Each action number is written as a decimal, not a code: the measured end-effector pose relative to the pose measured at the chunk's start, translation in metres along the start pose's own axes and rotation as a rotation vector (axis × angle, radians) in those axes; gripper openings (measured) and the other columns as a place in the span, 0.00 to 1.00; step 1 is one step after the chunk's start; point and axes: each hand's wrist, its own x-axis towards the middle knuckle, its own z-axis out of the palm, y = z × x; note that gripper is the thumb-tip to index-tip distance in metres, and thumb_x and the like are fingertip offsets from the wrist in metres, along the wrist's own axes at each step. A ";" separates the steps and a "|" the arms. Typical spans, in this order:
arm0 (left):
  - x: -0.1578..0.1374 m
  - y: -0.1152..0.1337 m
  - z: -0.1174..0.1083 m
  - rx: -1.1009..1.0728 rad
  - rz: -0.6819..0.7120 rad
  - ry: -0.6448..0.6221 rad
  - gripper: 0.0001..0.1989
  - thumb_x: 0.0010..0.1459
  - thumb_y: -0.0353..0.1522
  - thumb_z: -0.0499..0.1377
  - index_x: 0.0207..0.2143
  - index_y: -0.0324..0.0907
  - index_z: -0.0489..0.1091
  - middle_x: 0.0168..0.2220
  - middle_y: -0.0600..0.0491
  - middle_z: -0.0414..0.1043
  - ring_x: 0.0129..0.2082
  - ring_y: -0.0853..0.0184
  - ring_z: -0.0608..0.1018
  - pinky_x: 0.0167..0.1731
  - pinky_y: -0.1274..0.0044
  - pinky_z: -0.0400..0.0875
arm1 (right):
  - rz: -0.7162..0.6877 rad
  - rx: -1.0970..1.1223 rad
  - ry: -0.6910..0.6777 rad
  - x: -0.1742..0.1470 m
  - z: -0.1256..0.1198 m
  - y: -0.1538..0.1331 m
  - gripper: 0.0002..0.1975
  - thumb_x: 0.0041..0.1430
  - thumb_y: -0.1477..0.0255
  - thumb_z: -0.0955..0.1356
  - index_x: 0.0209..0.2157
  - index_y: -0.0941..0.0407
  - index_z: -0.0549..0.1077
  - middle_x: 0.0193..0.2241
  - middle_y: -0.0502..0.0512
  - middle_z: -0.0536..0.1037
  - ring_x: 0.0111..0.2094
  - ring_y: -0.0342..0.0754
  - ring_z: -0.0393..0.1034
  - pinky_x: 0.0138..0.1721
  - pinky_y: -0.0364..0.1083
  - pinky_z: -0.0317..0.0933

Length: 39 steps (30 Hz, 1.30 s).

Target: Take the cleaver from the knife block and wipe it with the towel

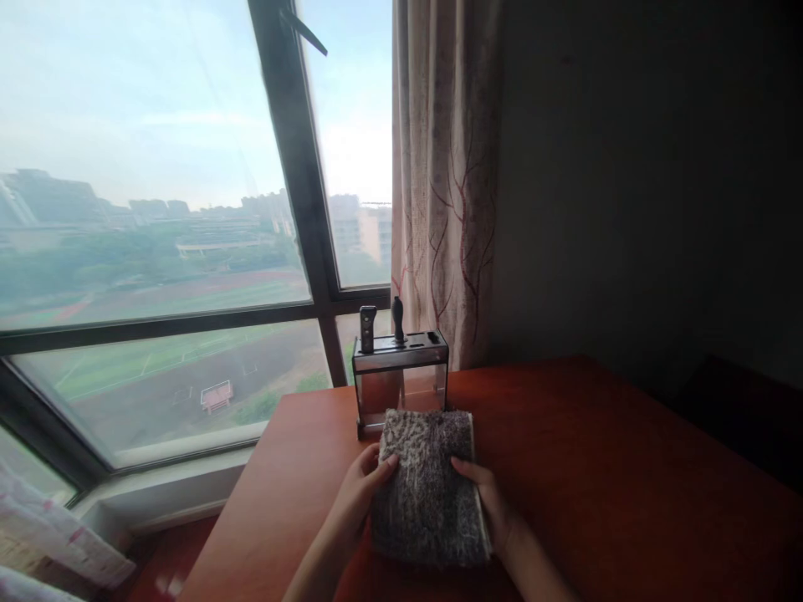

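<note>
A grey, fuzzy folded cloth point(430, 493) with a pale edge is held up in front of me, above the near part of the table. My left hand point(364, 481) grips its left side, thumb on the front face. On the opposite side my right hand point(493, 502) holds it the same way, fingers hidden behind. Just beyond the cloth stands a knife block point(401, 359) with a dark top and see-through sides. A black-handled knife point(367, 328) and a second dark handle point(397, 319) stick up from it. The cloth hides the block's lower right part.
The reddish-brown wooden table point(565, 435) stretches away to the right. Behind the block hangs a patterned curtain point(445, 184), beside a large window point(156, 167) with a dark frame. Another curtain point(50, 535) hangs at the lower left, and a dark wall point(627, 184) stands at the right.
</note>
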 end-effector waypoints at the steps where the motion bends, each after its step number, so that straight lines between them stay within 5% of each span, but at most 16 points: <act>1: 0.000 0.005 -0.001 0.024 0.008 0.014 0.19 0.49 0.43 0.65 0.39 0.42 0.73 0.39 0.49 0.77 0.38 0.61 0.78 0.32 0.77 0.70 | -0.003 0.040 -0.004 0.001 -0.001 -0.001 0.22 0.56 0.62 0.66 0.46 0.64 0.75 0.38 0.66 0.82 0.45 0.60 0.76 0.53 0.59 0.61; 10: 0.042 0.086 -0.022 0.143 0.507 0.403 0.20 0.48 0.45 0.65 0.37 0.40 0.71 0.32 0.51 0.74 0.37 0.62 0.77 0.36 0.72 0.72 | -0.058 0.159 0.082 0.008 -0.004 -0.005 0.22 0.57 0.63 0.66 0.47 0.64 0.74 0.38 0.65 0.82 0.42 0.59 0.77 0.51 0.58 0.62; 15: 0.077 0.138 -0.017 0.255 0.753 0.387 0.19 0.49 0.42 0.64 0.41 0.42 0.70 0.37 0.50 0.75 0.40 0.63 0.77 0.41 0.72 0.70 | -0.041 0.179 0.139 0.012 -0.003 -0.004 0.21 0.56 0.65 0.66 0.47 0.65 0.74 0.36 0.66 0.83 0.40 0.59 0.78 0.49 0.57 0.64; 20: 0.106 0.170 -0.005 0.325 0.730 0.195 0.22 0.47 0.40 0.66 0.43 0.42 0.68 0.39 0.49 0.74 0.40 0.63 0.77 0.39 0.73 0.70 | -0.063 0.149 0.176 0.013 -0.005 -0.004 0.21 0.56 0.65 0.66 0.46 0.64 0.74 0.35 0.65 0.83 0.38 0.59 0.78 0.48 0.57 0.65; 26: 0.120 0.181 0.007 0.422 0.625 0.046 0.18 0.41 0.39 0.68 0.33 0.40 0.71 0.26 0.53 0.75 0.28 0.63 0.77 0.30 0.73 0.69 | -0.050 0.141 0.166 0.015 -0.008 -0.003 0.21 0.56 0.64 0.66 0.46 0.64 0.75 0.34 0.66 0.83 0.38 0.59 0.78 0.47 0.57 0.65; 39: 0.114 0.201 0.011 0.255 0.663 0.066 0.17 0.45 0.41 0.66 0.30 0.39 0.67 0.22 0.56 0.71 0.23 0.67 0.76 0.28 0.74 0.69 | -0.035 0.172 0.168 0.016 -0.003 -0.003 0.20 0.56 0.65 0.65 0.45 0.65 0.74 0.34 0.66 0.83 0.38 0.58 0.78 0.47 0.56 0.65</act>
